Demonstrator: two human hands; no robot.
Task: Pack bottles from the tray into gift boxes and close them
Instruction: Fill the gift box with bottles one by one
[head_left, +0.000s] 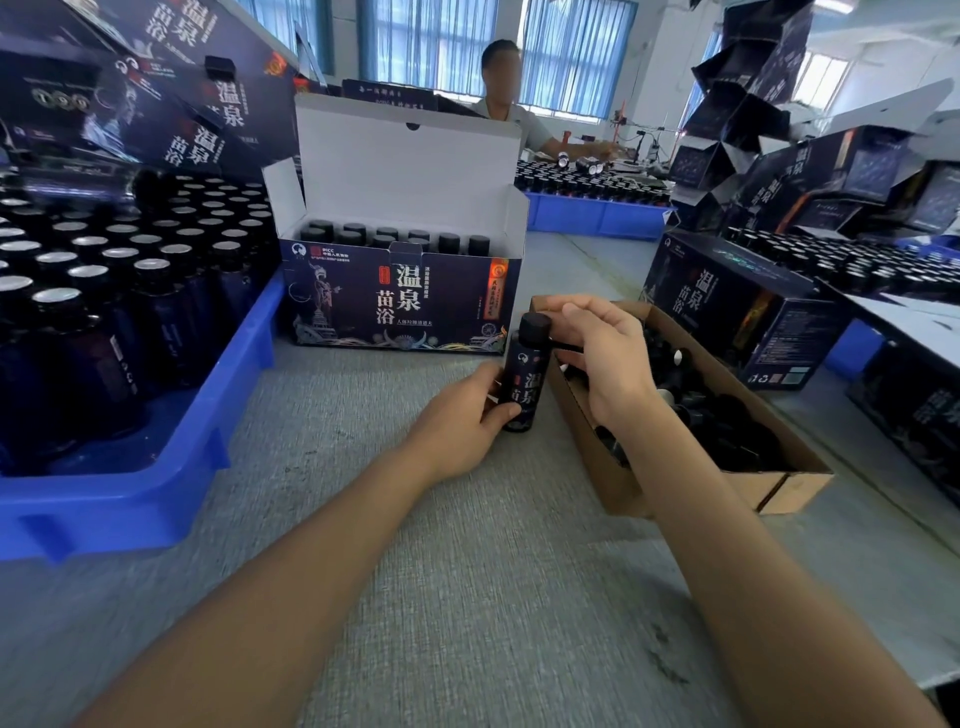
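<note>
**Bottles, boxes and one very full tray**

Left hand (460, 421) has its grip wrapped round the lower half of a dark bottle (527, 382). It's upright just in front of the open gift box (400, 296), but I can't tell if it's touching the worktop (415, 571). Right hand (597, 353) is curled over the black cap (535, 326) on top of it. The gift box has its lid flap up and two rows of capped bottles inside. The blue tray (156, 493) on the left is packed with silver-topped bottles. The cardboard box (587, 441) on the right holds a heap of loose black caps.
</note>
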